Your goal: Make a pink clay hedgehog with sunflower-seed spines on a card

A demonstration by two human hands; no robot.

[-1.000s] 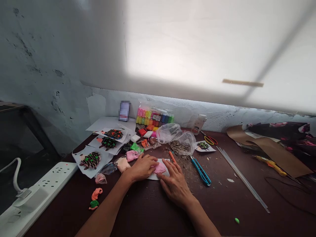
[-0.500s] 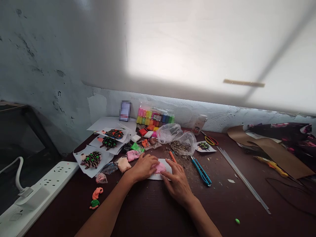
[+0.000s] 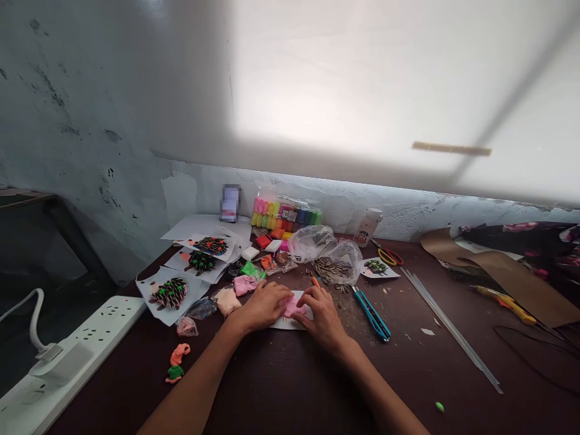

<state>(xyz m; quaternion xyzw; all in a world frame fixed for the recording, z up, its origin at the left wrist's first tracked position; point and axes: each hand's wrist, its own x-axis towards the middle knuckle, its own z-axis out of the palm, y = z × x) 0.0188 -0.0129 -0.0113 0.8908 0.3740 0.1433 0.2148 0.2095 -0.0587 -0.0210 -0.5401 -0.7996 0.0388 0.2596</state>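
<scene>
The dark worktop has a patchy grey wall behind it, a bright white sheet above, another table to its left.

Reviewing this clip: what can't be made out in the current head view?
All in the head view:
Pink clay-like piece: partly covered by the left hand and right hand; its full outline is hidden.
Orange stick: lower part hidden behind the right hand.
Phone screen: blurred by pixelation.
Label on the multicoloured pack: too small to read.
Power strip: cut off at the lower left.
Patterned cloth: cut off by the right edge.
</scene>
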